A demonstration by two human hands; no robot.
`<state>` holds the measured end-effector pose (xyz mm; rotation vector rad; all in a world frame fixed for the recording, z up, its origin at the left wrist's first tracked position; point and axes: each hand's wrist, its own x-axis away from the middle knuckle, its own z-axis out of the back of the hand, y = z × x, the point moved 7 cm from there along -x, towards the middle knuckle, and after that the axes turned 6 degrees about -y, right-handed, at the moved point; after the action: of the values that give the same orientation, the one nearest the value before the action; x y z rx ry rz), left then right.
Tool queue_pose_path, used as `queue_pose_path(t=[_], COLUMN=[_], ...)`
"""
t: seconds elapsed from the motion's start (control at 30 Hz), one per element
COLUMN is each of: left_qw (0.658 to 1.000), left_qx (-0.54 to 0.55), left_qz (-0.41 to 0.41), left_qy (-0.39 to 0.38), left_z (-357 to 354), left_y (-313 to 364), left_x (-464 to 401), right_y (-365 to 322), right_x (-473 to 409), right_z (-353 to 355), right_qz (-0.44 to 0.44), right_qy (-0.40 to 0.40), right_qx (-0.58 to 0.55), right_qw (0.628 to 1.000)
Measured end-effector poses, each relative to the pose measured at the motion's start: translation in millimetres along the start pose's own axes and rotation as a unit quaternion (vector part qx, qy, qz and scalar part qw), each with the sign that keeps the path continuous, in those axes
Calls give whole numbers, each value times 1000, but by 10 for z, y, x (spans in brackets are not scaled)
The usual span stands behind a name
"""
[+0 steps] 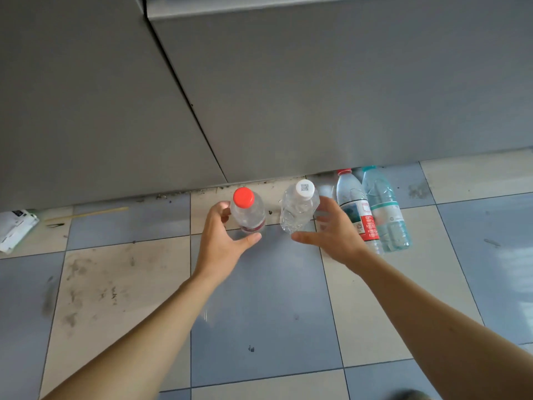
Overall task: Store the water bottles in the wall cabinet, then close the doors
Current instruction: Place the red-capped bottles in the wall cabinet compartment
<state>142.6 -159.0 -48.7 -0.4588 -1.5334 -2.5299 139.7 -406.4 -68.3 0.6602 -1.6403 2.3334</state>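
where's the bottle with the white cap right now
In the head view, the white-capped bottle stands on the floor near center, between the red-capped bottle and the right hand.

Clear glossy plastic bottles [300,209] on scuffed, smooth floor tiles [259,313].

Four plastic water bottles upright on a scuffed floor [259,313] of blue and cream tiles: red-capped bottle [248,210], crumpled white-capped bottle [298,210], red-labelled bottle [357,209], teal-capped bottle [385,215]; white packet [14,229] and thin stick [86,213] at left.
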Motion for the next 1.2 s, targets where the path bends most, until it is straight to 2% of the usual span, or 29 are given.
queue_pose_path(t=[0.1, 0.2, 0.33, 0.57, 0.83, 1.2], left_qw=[999, 996, 993, 987, 981, 984], left_qx=[35, 85, 103, 128, 149, 158], left_qz=[17, 9, 18, 76, 106, 35], left_qy=[-1, 31, 46, 59, 65, 79], left_z=[-154, -237, -247, 112, 1063, 3051], left_y=[-135, -150, -119, 244, 1566, 3641], left_x=[-89, -173, -208, 364, 1389, 2540], right_y=[135, 114, 58, -359, -1758, -4420], right_x=[-94, -224, -261, 313, 1380, 2921], right_z=[-132, -208, -265, -232, -17, 134], right_qz=[5, 17, 19, -31, -55, -27], right_qy=[18, 31, 31, 13, -16, -22], right_qx=[-33, -65, -76, -64, -45, -45], right_qw=[999, 997, 996, 997, 997, 998])
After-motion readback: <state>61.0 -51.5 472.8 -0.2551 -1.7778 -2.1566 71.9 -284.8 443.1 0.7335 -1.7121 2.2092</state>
